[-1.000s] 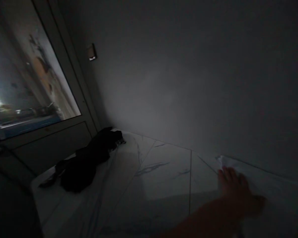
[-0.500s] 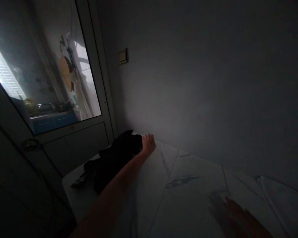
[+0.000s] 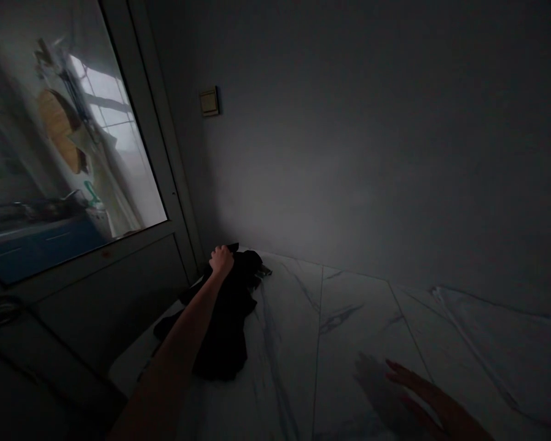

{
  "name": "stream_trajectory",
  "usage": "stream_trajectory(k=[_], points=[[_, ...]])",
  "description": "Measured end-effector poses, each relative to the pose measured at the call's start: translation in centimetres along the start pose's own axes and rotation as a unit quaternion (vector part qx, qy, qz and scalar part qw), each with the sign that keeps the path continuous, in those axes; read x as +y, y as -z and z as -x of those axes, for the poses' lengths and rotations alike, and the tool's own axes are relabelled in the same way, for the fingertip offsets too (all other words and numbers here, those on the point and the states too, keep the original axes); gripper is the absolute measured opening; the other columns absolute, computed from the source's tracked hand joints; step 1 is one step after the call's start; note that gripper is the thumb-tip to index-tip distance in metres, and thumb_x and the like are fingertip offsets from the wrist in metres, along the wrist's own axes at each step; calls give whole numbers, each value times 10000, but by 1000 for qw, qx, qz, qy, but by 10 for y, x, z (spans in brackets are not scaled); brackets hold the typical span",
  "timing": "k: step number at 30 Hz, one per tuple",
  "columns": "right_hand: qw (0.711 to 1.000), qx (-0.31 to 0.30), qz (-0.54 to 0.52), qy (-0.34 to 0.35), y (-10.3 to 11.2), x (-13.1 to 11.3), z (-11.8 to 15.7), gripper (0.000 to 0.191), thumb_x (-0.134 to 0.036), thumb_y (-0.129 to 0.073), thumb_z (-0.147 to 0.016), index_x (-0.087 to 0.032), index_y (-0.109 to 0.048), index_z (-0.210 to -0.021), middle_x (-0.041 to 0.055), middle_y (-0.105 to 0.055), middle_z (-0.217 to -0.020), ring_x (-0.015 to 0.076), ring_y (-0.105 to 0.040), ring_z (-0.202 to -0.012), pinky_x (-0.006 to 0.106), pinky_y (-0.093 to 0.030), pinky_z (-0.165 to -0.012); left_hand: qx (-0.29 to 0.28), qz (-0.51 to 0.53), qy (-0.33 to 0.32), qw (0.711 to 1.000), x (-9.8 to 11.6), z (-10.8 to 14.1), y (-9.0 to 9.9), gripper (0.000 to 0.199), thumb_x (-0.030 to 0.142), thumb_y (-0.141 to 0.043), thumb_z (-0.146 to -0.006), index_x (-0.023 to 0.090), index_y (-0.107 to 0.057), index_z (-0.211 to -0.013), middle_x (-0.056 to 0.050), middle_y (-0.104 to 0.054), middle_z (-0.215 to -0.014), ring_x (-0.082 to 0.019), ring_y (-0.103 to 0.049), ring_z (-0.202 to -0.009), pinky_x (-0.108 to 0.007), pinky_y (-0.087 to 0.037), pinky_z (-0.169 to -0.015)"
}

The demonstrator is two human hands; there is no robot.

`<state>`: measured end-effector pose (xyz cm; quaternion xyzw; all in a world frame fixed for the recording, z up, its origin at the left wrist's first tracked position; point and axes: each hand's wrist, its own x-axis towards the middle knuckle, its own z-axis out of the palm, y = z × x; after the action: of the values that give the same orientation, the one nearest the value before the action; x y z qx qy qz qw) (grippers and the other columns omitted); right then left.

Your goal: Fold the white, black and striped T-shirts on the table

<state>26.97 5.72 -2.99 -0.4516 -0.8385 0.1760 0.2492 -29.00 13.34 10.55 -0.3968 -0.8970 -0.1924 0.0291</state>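
Head view, light dim. Clock centred on the view, 12 at top.

Left hand (image 3: 221, 260) at 8 o'clock, back of hand up, on the far part of a heap of black cloth (image 3: 227, 324). Fingers bent down onto the fabric; too dark to tell whether they pinch it or only press on it. Taken from that hand, the cloth spreads from about 1 o'clock round through 3 and 6 to 8, the bulk lying at 5 to 6 o'clock, on the near side. A short edge shows just past the knuckles at 1. Forearm crosses over the heap from 7 o'clock, hiding part of it. A small lighter bit (image 3: 267, 271) juts out at the heap's end, 3 o'clock from the hand.

Right hand (image 3: 420, 389) between 4 and 5 o'clock, unclenched, fingers stretched out and pointing toward 10. Its shadow falls on the marble-patterned tabletop (image 3: 289, 343) at 9 o'clock from the fingers. Black cloth well apart from this hand, between 9 and 10. A white sheet (image 3: 509, 349) lies flat near it, at 2, its far edge along the grey wall (image 3: 371, 135).

Wall switch (image 3: 209, 101) at 11. Door (image 3: 119, 263) at 9, its knob (image 3: 0, 311) a little lower. Through the glass: round wooden board (image 3: 57, 125) hanging, pale hanging cloth (image 3: 103, 180) at its 4 o'clock, blue cabinets (image 3: 46, 246) below.
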Motion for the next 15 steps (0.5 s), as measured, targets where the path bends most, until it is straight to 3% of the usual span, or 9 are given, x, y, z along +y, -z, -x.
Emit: stream_trajectory(k=[4, 8, 12, 15], points=[[999, -21, -23, -22, -7, -17, 14, 429, -531, -433, -919, -452, -615, -1299, -28, -589, -1367, 262, -578, -1236, 418, -521, -1022, -17, 4, 27, 999, -9, 4, 3, 457, 364, -589, -893, 88, -521, -1251, -251, -578, -1288, -351, -570, -1203, -403, -491, -889], [999, -15, 35, 36, -25, -22, 31, 451, -461, -466, -913, -477, -539, -1358, -47, -486, -1446, 266, -499, -1304, 431, -473, -1072, -37, 25, 22, 999, -12, 9, 5, 243, 279, -558, -897, 133, -619, -1082, -207, -676, -1131, -323, -657, -1055, -361, -510, -773], [990, -2, 123, 73, -35, -19, 40, 541, -465, -505, -926, -390, -427, -1456, -1, -399, -1507, 281, -432, -1358, 476, -421, -1109, 2, 59, -17, 998, 1, 15, 20, 194, 263, -451, -945, 181, -615, -1008, -156, -663, -1131, -281, -651, -1025, -326, -489, -736], [986, 12, 141, 88, -40, -14, 41, 554, -463, -495, -948, -338, -407, -1480, 28, -386, -1523, 277, -424, -1371, 477, -420, -1110, 48, 82, -47, 994, 22, 34, 37, 190, 271, -407, -969, 198, -581, -986, -123, -627, -1129, -238, -632, -1002, -298, -467, -742]])
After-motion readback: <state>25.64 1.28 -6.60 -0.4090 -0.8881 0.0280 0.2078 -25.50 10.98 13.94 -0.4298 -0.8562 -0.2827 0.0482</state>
